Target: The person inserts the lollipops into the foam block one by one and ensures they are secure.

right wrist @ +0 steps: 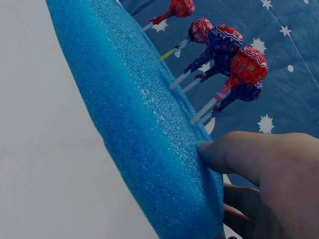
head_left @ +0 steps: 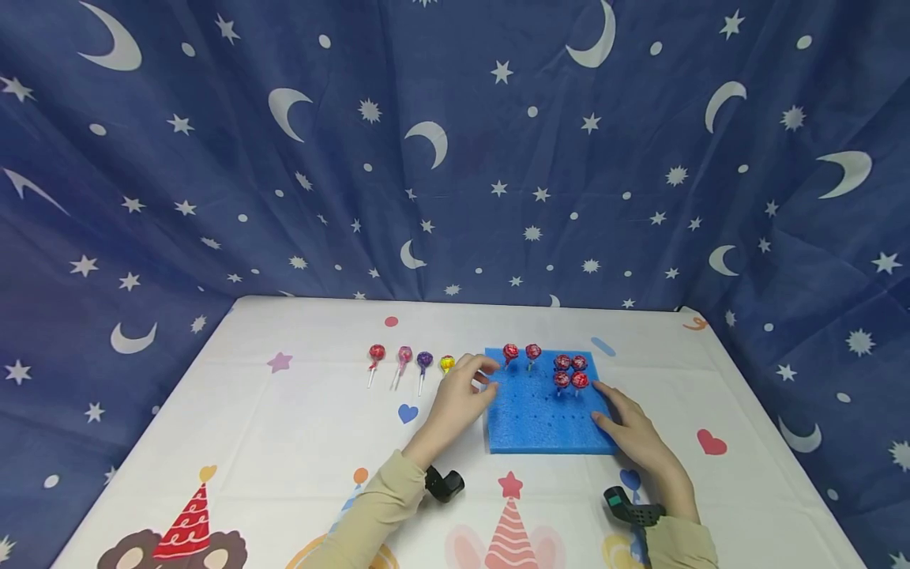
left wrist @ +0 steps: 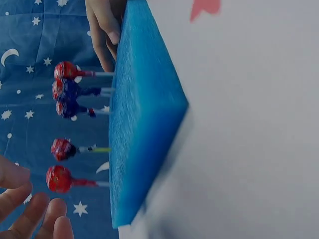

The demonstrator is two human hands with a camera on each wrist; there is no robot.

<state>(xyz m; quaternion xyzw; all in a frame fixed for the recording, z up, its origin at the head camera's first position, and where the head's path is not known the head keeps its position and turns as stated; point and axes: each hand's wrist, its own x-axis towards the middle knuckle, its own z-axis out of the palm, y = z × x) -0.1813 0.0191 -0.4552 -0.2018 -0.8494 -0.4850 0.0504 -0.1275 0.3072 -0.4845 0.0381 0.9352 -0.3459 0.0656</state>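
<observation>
A blue foam board [head_left: 526,431] lies on the table with several wrapped lollipops standing upright in it. Two red ones, a front lollipop [left wrist: 59,179] and its neighbour [left wrist: 63,149], stand near its back left; a tight cluster [right wrist: 249,64] of red and dark blue wrappers is at the right. My left hand [head_left: 458,399] hovers by the board's left edge, fingers loosely bent and holding nothing. My right hand [head_left: 640,438] rests on the right edge, thumb [right wrist: 219,154] pressed against the foam, fingers extended along the side.
Left of the board, loose lollipops lie in a row: red [head_left: 377,353], pink [head_left: 404,356], purple [head_left: 424,360] and a yellow one [head_left: 447,363] partly behind my left hand. The white printed tablecloth [head_left: 320,419] meets a blue star-patterned curtain [head_left: 469,158] at the back.
</observation>
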